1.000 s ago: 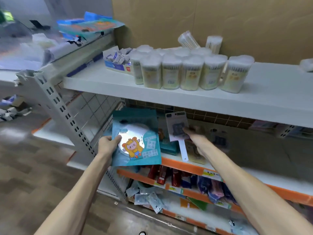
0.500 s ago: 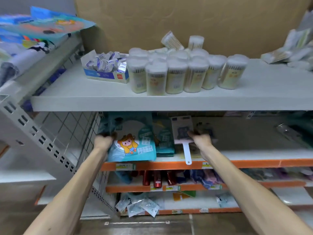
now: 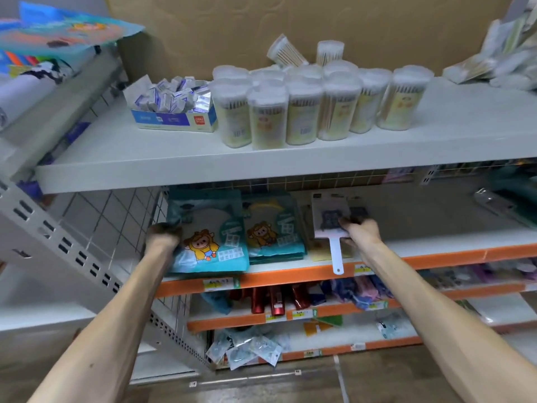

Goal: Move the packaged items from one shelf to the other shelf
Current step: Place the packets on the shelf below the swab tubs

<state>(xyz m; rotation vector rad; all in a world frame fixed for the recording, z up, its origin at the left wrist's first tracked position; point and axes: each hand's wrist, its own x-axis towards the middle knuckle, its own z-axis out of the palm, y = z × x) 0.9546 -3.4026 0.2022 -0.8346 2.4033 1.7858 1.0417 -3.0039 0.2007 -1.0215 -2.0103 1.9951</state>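
Two hands (image 3: 162, 238) are showing, two teal cartoon packs (image 3: 207, 239), one white paddle card (image 3: 329, 221), three red bottles (image 3: 276, 299).

**A:** What does the teal packet (image 3: 207, 238) look like?

**B:** Flat and glossy, printed with a yellow cartoon figure. It lies tilted on the orange-edged shelf (image 3: 305, 276), at nine o'clock of a matching teal stack (image 3: 273, 228).

**A:** And the pale carded item (image 3: 329, 218)?

**B:** At three o'clock of that stack, raised off the shelf, its white hang tab pointing to six o'clock over the shelf edge.
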